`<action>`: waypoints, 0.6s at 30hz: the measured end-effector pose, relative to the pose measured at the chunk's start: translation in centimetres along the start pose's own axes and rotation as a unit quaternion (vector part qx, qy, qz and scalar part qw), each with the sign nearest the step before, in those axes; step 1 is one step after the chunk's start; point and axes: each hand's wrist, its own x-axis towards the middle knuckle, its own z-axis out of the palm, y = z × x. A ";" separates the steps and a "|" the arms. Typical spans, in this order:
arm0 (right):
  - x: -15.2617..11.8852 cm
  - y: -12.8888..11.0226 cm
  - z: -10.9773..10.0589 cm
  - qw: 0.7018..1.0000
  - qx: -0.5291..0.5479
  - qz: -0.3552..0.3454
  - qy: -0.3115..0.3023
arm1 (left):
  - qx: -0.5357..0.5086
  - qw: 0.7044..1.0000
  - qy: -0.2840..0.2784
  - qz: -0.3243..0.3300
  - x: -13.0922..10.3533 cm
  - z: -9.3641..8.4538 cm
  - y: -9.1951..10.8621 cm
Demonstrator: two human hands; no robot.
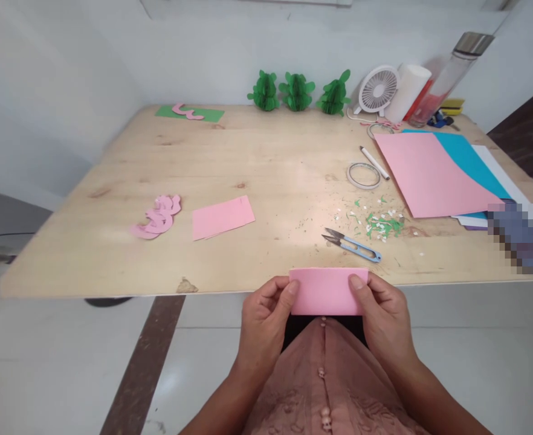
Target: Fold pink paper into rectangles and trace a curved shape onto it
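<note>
Between my two hands a pink paper rectangle (324, 293) is held out flat, level with the table's front edge. My left hand (266, 314) pinches its left end, thumb on top. At the right end my right hand (387, 311) grips it the same way. Just beyond the paper lie blue-handled thread snips (355, 244) with their blades apart. To the left on the table is a small stack of pink paper rectangles (223, 217). Further left sits a pile of curvy pink paper cutouts (158, 217).
Green and white paper scraps (384, 225) litter the table (266, 157) near a tape roll (363, 175) and a pen (374, 162). Large pink sheets (429, 175) lie at right. Green paper figures (297, 92), a fan (378, 90) and a bottle (450, 78) stand at the back.
</note>
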 end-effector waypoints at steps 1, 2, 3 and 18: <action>0.0 -0.1 0.1 1.000 -0.002 -0.002 -0.003 | 0.000 1.000 0.000 -0.001 0.0 -0.1 -0.1; 0.1 -0.2 0.2 1.000 -0.003 -0.006 -0.005 | -0.002 1.000 -0.002 -0.002 0.0 -0.2 -0.2; 0.2 -0.4 0.2 1.000 -0.004 -0.011 -0.006 | -0.005 1.000 -0.005 -0.005 -0.1 -0.3 -0.3; 1.0 -1.6 1.0 0.995 -0.050 -0.055 -0.067 | 0.216 0.947 -0.213 0.105 4.1 -1.0 4.7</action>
